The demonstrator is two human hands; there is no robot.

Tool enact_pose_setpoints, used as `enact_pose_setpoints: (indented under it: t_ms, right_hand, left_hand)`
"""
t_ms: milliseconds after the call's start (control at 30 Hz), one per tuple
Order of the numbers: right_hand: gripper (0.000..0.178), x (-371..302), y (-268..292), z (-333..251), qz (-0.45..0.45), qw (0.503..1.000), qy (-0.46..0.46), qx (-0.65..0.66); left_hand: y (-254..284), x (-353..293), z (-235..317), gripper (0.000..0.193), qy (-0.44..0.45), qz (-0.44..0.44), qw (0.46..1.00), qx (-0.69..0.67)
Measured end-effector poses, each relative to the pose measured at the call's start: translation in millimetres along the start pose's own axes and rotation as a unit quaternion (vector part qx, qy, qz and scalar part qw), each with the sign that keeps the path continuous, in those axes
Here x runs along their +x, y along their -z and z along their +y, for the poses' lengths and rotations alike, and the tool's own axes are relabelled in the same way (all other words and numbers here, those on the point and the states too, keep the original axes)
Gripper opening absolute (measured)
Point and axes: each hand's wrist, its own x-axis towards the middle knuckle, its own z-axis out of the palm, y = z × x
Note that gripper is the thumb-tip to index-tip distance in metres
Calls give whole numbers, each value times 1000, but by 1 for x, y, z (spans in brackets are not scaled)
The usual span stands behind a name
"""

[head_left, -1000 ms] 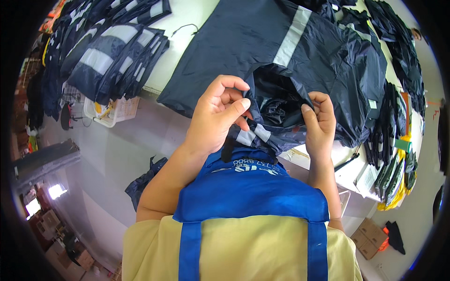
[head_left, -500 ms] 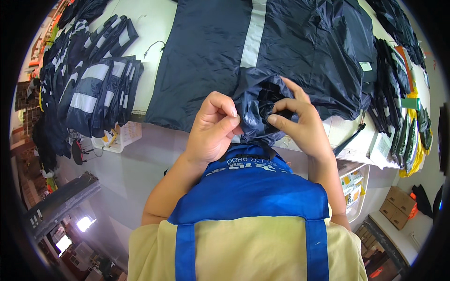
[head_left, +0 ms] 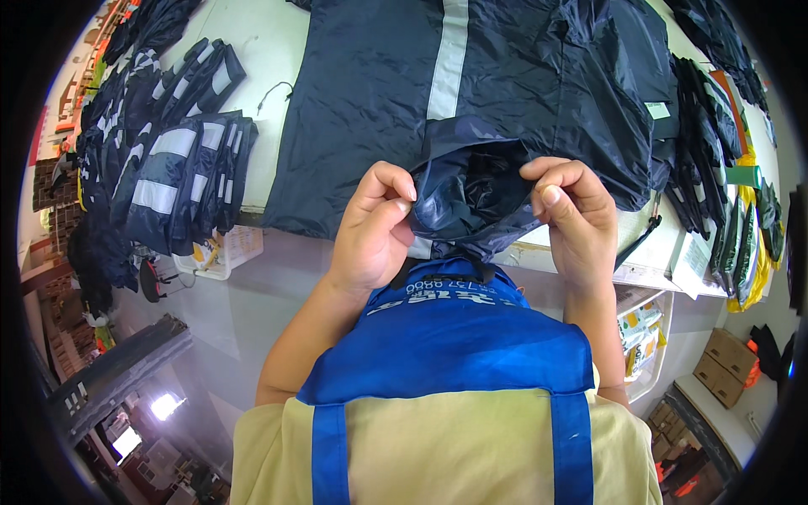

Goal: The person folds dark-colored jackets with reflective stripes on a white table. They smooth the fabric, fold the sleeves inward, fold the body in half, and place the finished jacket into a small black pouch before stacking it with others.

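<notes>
A dark navy, shiny waterproof garment (head_left: 362, 109) with a pale reflective stripe (head_left: 449, 67) lies spread on the table in front of me. At its near edge a round fabric opening (head_left: 467, 135) gapes toward me, its crumpled dark inside showing. My left hand (head_left: 370, 231) pinches the left rim of this opening between thumb and fingers. On the opposite side my right hand (head_left: 579, 215) is closed on the right rim, its fingertips bent together. Between the two hands the opening is stretched wide. Whether it is a sleeve or a leg end, I cannot tell.
Folded navy garments with reflective bands (head_left: 172, 177) are piled on the left of the white table (head_left: 265, 59). More folded garments (head_left: 694, 160) and yellow bags (head_left: 747, 278) lie at the right. White baskets (head_left: 220, 257) hang below the table edge; cardboard boxes (head_left: 724, 364) stand lower right.
My right hand has come out of the opening and moved right to its rim. The opening is now stretched wider. My left hand stays at the left rim.
</notes>
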Motion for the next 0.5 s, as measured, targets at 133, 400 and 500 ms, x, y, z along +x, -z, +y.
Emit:
enact_pose_setpoints:
  t_ms: [133,400,500]
  right_hand:
    - [12,3,-11,-2,-8,924,-25,-381]
    - [10,12,-8,29,-70,918,23,-389]
    - [5,12,-6,29,-55,947,8,-317]
  left_hand:
    - [3,3,-1,18,1,-4,1000,-8]
    - [-1,7,-2,18,20,-48,997,-59]
    - [-6,9,6,20,23,18,999,45]
